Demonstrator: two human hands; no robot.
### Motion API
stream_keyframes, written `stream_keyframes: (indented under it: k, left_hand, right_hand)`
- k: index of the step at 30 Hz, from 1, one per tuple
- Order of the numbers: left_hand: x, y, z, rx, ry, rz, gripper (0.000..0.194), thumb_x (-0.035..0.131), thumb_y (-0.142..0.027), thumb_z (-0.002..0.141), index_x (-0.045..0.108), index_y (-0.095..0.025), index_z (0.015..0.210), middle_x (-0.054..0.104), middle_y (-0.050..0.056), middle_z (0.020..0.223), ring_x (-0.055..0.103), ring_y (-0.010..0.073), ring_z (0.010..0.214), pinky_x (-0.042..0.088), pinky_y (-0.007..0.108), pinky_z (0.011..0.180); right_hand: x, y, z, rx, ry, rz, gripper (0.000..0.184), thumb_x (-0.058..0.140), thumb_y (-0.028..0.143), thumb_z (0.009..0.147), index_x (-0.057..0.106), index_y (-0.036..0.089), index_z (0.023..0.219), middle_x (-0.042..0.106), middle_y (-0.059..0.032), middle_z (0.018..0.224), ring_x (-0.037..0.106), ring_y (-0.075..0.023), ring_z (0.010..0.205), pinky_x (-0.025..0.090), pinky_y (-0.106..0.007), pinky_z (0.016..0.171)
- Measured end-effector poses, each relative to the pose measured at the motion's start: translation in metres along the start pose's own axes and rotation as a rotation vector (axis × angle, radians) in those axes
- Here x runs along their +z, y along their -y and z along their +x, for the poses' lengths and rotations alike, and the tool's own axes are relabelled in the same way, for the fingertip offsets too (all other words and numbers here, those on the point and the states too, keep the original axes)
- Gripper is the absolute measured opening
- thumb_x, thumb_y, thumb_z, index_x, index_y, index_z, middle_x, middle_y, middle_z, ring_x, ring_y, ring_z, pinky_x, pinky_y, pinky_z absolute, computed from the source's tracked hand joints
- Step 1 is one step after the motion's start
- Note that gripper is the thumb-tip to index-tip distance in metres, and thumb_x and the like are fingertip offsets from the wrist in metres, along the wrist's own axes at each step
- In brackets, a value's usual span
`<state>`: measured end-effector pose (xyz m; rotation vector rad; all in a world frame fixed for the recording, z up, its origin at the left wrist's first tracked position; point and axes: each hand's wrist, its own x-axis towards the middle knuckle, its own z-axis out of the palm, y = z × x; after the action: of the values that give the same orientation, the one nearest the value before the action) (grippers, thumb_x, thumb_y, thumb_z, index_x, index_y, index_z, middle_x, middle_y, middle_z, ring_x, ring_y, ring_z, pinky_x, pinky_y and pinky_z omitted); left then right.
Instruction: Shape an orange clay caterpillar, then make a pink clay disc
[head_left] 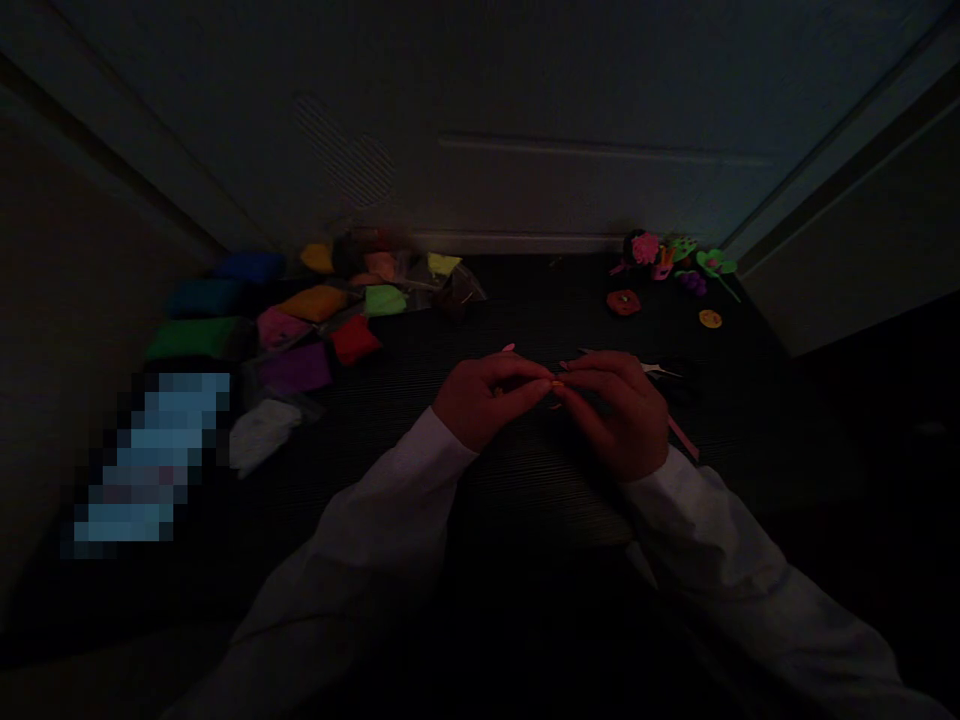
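In the dim light my left hand (491,398) and my right hand (624,410) meet fingertip to fingertip above the dark tabletop. Both are closed in a pinch on a small orange piece of what looks like modelling clay (557,384); the fingers cover most of it. A pair of scissors (661,370) lies beside my right hand, partly behind it. From under that hand a pink strip (683,438) sticks out. Just beyond my left hand shows a small pink bit (508,348).
Bags of coloured clay, among them green (196,340), purple (296,369), red (355,340) and white (264,434), lie at the left. Nearer stands a blurred lit screen (161,450). Small clay flowers (645,248), a red disc (623,302) and a yellow disc (710,319) sit at the back right.
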<state>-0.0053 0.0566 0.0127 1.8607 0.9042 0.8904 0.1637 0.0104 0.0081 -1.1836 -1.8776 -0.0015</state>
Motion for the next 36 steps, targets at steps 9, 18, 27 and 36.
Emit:
stream_keyframes:
  k: [9, 18, 27, 36]
  left_hand:
    - [-0.0003, -0.0012, 0.0019, -0.095, 0.014, -0.053, 0.017, 0.056, -0.032, 0.071, 0.065, -0.019, 0.077, 0.067, -0.003, 0.072, 0.059, 0.0086, 0.066, 0.027, 0.035, 0.102]
    - [0.0003, -0.0033, 0.0013, -0.109, 0.012, -0.067, 0.015, 0.057, -0.03, 0.07, 0.064, -0.018, 0.074, 0.064, -0.005, 0.065, 0.056, 0.0069, 0.06, 0.027, 0.035, 0.102]
    - [0.0012, -0.0011, 0.0011, -0.076, 0.023, -0.042, 0.017, 0.056, -0.033, 0.071, 0.064, -0.018, 0.074, 0.065, -0.004, 0.071, 0.059, 0.009, 0.068, 0.024, 0.036, 0.104]
    - [0.0016, -0.0031, 0.0017, -0.091, 0.019, -0.054, 0.015, 0.057, -0.032, 0.071, 0.064, -0.018, 0.073, 0.065, -0.004, 0.069, 0.059, 0.009, 0.067, 0.023, 0.037, 0.104]
  right_hand:
    - [-0.0008, 0.0005, 0.0004, -0.04, 0.016, -0.018, 0.019, 0.059, 0.02, 0.071, 0.059, 0.02, 0.09, 0.06, -0.0041, 0.089, 0.054, -0.0161, 0.087, 0.045, -0.034, 0.075]
    - [-0.0004, 0.0005, -0.0001, -0.055, 0.008, -0.035, 0.02, 0.059, 0.017, 0.07, 0.059, 0.02, 0.09, 0.06, -0.0044, 0.09, 0.054, -0.0161, 0.088, 0.044, -0.034, 0.076]
    - [-0.0014, 0.002, 0.0011, -0.057, 0.018, -0.029, 0.019, 0.059, 0.018, 0.071, 0.058, 0.019, 0.089, 0.06, -0.0045, 0.089, 0.054, -0.0164, 0.088, 0.044, -0.035, 0.076]
    - [-0.0013, 0.0016, 0.0001, -0.05, 0.009, -0.033, 0.018, 0.058, 0.018, 0.071, 0.057, 0.02, 0.089, 0.06, -0.0039, 0.089, 0.054, -0.0165, 0.088, 0.043, -0.035, 0.076]
